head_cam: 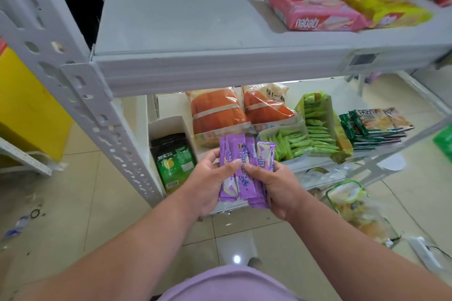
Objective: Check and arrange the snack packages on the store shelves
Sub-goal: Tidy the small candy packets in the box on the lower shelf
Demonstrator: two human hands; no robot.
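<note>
Head view: purple snack bars [241,171] held as a bundle in front of the lower shelf [322,162].
Left hand [212,183]: fingers curled round the bundle's left side.
Right hand [274,186]: gripping its right side.
Long axis: near to far, tops toward the shelf.
Likely gap: just beyond both hands, between green-black pouch [173,159] and green sachet box [315,129].

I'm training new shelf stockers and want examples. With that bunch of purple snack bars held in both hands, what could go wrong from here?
1. The purple bars are fanned unevenly between the left hand and right hand; one may slip to the floor.
2. The lower shelf looks crowded with green packets, so squeezing the bars in might knock those out.
3. A clear bag lies on the floor nearby, a possible trip hazard.
</note>
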